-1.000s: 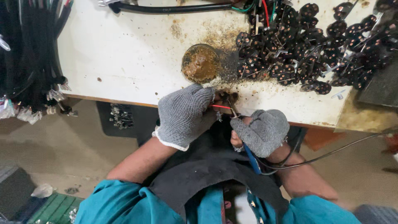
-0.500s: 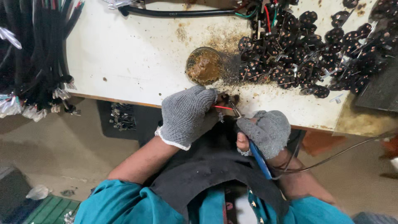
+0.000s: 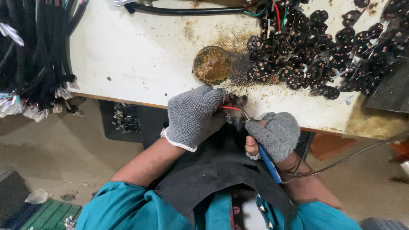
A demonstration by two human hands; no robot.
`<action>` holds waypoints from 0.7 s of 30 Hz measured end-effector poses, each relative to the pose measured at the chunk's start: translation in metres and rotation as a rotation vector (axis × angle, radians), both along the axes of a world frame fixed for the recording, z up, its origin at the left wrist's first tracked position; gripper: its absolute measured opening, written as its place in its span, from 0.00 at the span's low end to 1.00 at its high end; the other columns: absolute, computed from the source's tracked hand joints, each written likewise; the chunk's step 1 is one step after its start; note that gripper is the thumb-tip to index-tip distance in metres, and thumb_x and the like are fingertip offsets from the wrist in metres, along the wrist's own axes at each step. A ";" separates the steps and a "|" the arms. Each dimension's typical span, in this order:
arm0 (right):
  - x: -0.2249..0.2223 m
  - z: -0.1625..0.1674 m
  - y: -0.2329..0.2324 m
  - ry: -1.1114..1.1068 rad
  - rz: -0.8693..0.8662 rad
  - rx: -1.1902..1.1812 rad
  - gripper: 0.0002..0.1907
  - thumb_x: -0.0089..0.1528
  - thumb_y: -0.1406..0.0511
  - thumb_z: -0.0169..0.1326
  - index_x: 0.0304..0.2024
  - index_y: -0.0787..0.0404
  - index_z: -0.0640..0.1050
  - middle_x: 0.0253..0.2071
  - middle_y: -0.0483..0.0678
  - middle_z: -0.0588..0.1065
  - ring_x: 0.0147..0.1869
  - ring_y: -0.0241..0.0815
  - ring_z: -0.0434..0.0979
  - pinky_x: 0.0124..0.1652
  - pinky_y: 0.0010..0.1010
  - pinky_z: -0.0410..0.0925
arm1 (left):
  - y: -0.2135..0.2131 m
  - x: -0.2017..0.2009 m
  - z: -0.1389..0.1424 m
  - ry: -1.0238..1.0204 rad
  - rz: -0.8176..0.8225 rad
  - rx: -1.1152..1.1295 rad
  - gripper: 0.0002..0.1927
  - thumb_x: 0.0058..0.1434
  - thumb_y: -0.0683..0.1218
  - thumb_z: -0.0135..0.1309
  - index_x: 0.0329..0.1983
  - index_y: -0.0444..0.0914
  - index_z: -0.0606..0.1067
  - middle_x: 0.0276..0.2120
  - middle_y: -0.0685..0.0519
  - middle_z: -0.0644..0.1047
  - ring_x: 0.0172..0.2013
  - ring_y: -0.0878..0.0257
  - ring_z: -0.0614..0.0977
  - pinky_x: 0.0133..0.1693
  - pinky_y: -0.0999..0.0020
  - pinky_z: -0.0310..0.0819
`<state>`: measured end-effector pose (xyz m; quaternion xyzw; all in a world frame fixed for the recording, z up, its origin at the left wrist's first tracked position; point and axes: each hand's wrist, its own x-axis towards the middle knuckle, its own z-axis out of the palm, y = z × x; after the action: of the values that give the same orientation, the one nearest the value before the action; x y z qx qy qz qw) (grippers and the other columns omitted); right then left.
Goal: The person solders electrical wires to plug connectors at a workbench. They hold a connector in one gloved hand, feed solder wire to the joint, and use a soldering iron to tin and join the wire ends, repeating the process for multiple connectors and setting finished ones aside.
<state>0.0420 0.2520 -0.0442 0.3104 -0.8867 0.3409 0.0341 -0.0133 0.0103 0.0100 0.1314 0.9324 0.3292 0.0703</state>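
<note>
My left hand (image 3: 194,115), in a grey knit glove, grips a small dark plug part (image 3: 238,101) with a red wire (image 3: 230,108) at the front edge of the white workbench (image 3: 136,51). My right hand (image 3: 275,134), also gloved, holds a blue-handled soldering iron (image 3: 266,159); its metal tip (image 3: 244,114) touches the part by the red wire. A little grey smoke hangs just below the tip.
A round tin of brown flux (image 3: 211,64) sits just beyond my hands. A heap of several black plug parts (image 3: 315,51) covers the bench's right side. Bundles of black cables (image 3: 36,55) hang at the left. A thick black cable (image 3: 183,9) lies along the far edge.
My right hand has shifted slightly right and down, drawing the iron's handle lower. The left hand stays clamped on the part.
</note>
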 end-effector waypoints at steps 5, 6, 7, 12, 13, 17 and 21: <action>-0.009 0.012 -0.015 -0.872 -0.261 0.075 0.15 0.56 0.54 0.61 0.24 0.57 0.85 0.18 0.45 0.78 0.21 0.45 0.79 0.26 0.38 0.70 | 0.000 0.001 -0.001 -0.010 0.003 -0.027 0.11 0.49 0.49 0.66 0.33 0.46 0.77 0.26 0.52 0.74 0.27 0.52 0.80 0.27 0.57 0.71; -0.011 0.013 -0.016 -1.322 -0.404 0.108 0.19 0.57 0.52 0.60 0.19 0.58 0.84 0.15 0.44 0.79 0.18 0.42 0.81 0.24 0.34 0.72 | 0.000 0.001 -0.001 -0.012 0.003 -0.040 0.11 0.49 0.49 0.66 0.32 0.46 0.76 0.26 0.52 0.74 0.27 0.52 0.80 0.28 0.57 0.71; -0.012 0.014 -0.017 -1.256 -0.347 0.134 0.20 0.57 0.51 0.59 0.18 0.57 0.84 0.14 0.44 0.79 0.18 0.41 0.80 0.24 0.33 0.71 | 0.000 0.001 -0.001 -0.002 0.004 -0.030 0.11 0.49 0.49 0.66 0.33 0.46 0.77 0.26 0.52 0.74 0.27 0.52 0.80 0.28 0.57 0.71; -0.011 0.008 -0.016 -1.147 -0.227 0.210 0.23 0.58 0.48 0.56 0.16 0.54 0.83 0.12 0.44 0.77 0.17 0.40 0.78 0.23 0.32 0.69 | 0.000 0.001 -0.002 0.033 -0.001 -0.012 0.12 0.49 0.50 0.67 0.34 0.46 0.77 0.26 0.52 0.74 0.27 0.51 0.79 0.28 0.57 0.71; -0.009 0.005 -0.015 -1.147 -0.230 0.185 0.22 0.58 0.49 0.57 0.16 0.55 0.83 0.12 0.44 0.77 0.16 0.41 0.77 0.23 0.33 0.69 | 0.000 0.001 -0.002 0.026 -0.008 -0.021 0.12 0.49 0.50 0.67 0.34 0.46 0.77 0.26 0.52 0.74 0.27 0.51 0.79 0.28 0.57 0.71; -0.006 -0.004 -0.006 -0.384 0.027 0.012 0.12 0.55 0.54 0.64 0.28 0.54 0.85 0.16 0.46 0.74 0.19 0.46 0.74 0.21 0.40 0.64 | -0.001 0.002 -0.003 0.018 -0.013 -0.029 0.13 0.49 0.51 0.67 0.34 0.46 0.77 0.26 0.52 0.73 0.27 0.52 0.79 0.28 0.57 0.71; -0.001 -0.010 0.002 0.051 0.110 -0.090 0.14 0.53 0.59 0.68 0.40 0.53 0.83 0.23 0.47 0.75 0.24 0.50 0.74 0.23 0.43 0.63 | -0.001 0.003 -0.004 0.004 -0.008 -0.025 0.13 0.48 0.50 0.67 0.36 0.47 0.78 0.26 0.52 0.74 0.27 0.52 0.80 0.28 0.57 0.71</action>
<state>0.0412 0.2541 -0.0541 0.3656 -0.8509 0.3738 0.0516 -0.0104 0.0092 0.0061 0.1348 0.9361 0.3168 0.0713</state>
